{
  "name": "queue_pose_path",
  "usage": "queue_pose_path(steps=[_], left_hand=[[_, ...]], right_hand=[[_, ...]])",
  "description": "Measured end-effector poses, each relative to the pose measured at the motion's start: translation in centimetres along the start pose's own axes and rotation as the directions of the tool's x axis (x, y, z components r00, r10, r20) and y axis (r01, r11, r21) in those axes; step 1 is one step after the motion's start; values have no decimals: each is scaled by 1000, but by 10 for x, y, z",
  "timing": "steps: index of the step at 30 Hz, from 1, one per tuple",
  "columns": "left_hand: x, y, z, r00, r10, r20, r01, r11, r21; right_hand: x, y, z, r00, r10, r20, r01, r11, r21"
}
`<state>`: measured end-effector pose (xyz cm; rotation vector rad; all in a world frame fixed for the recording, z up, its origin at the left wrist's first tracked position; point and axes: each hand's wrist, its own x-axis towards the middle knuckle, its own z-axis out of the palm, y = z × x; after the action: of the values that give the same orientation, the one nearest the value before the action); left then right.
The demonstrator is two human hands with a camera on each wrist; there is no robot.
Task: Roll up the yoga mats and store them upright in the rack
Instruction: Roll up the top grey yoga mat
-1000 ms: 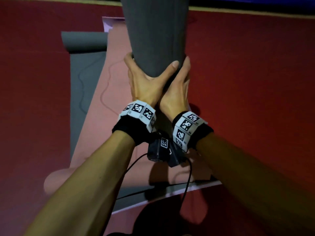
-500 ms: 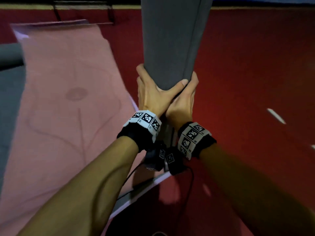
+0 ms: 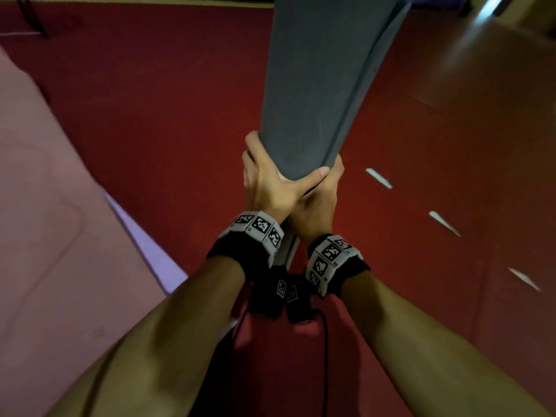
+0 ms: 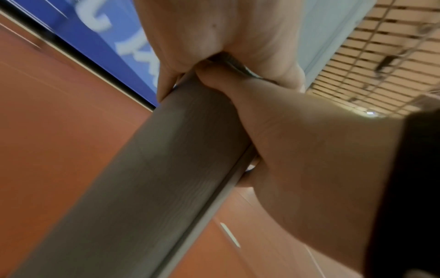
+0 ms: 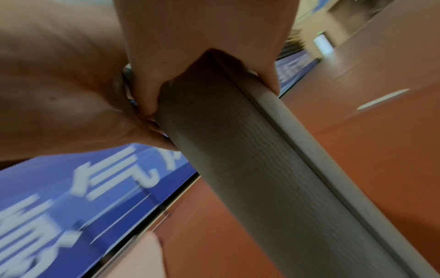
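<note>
A rolled grey yoga mat stands upright in the middle of the head view, its loose outer edge running down its right side. My left hand grips the roll low on its left, thumb across the front. My right hand wraps it from the right, just below and touching the left hand. In the left wrist view the left hand and right hand both clasp the grey mat. The right wrist view shows the right hand curled round the grey mat beside the left hand.
A pink mat lies flat on the red floor at the left. White dashes mark the floor at the right. A blue banner with white letters runs along the wall. A wire grid shows beyond the hands.
The view has swung right: the pink mat slid to the left edge and the flat grey mat left the frame. Both hands keep the same grip on the upright roll.
</note>
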<state>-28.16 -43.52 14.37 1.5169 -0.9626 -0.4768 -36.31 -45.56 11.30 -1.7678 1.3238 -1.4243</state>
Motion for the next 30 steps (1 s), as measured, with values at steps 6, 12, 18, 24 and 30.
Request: queue_pose_path(steps=[6, 12, 18, 24, 30], left_hand=[[1, -16, 45, 995, 12, 101, -10, 1000, -25], [-4, -35, 49, 989, 32, 142, -26, 999, -43], [-12, -36, 39, 989, 30, 141, -21, 998, -65], [-22, -35, 35, 984, 3, 181, 3, 999, -33], [-26, -48, 27, 970, -35, 239, 46, 998, -42]], right_hand=[[11, 44, -15, 997, 47, -67, -49, 998, -35], [5, 62, -12, 996, 61, -64, -61, 998, 1], [-2, 57, -11, 997, 68, -37, -66, 996, 61], [-10, 62, -13, 986, 163, -24, -164, 984, -67], [-3, 53, -24, 989, 149, 16, -147, 983, -107]])
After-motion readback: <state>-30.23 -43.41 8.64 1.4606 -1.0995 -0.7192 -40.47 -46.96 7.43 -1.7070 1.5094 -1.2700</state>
